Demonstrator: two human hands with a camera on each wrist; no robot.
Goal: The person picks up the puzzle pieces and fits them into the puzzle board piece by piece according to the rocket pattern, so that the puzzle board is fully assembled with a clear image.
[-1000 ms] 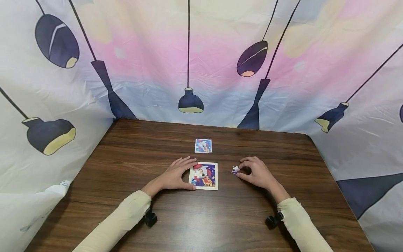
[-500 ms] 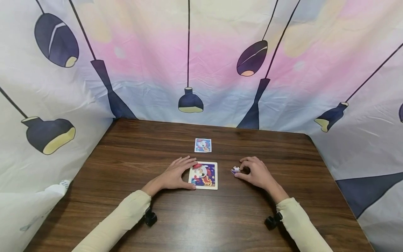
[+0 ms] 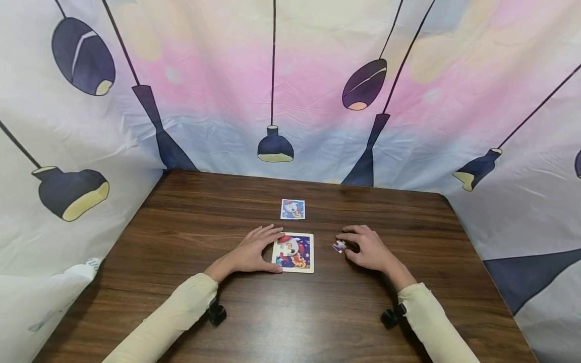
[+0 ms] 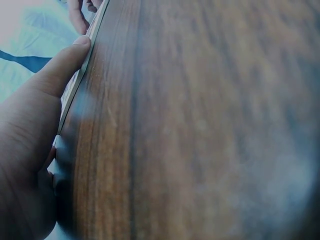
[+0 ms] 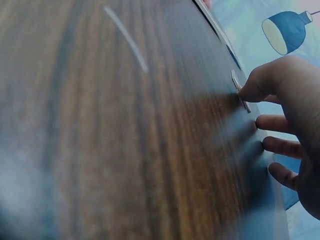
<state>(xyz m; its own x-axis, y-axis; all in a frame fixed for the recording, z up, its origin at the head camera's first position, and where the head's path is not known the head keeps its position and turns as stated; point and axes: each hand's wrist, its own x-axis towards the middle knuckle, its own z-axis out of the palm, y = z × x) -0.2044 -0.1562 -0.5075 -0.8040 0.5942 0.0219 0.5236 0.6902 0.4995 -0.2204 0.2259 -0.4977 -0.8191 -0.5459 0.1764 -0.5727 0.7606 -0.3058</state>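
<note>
On the table lies a square jigsaw puzzle [image 3: 295, 253] with a pale frame and a cartoon animal in a red hat. My left hand [image 3: 249, 252] rests along its left side. The fingertips touch the upper left corner and the thumb presses the lower left, as the thumb [image 4: 75, 55] on the board's edge shows in the left wrist view. My right hand [image 3: 369, 248] is spread by a small purple and white jigsaw piece [image 3: 338, 246], to the right of the puzzle. In the right wrist view its thumb [image 5: 257, 85] touches the piece [image 5: 247, 105], which lies on the table.
A small picture card [image 3: 292, 209] with the same cartoon lies beyond the puzzle. The brown wooden table [image 3: 290, 322] is enclosed by a cloth backdrop [image 3: 204, 75] printed with hanging lamps.
The right thumb and index finger held the piece a moment ago and have since shifted apart around it. The piece has turned and slid slightly left. The left hand has stayed on the puzzle.
</note>
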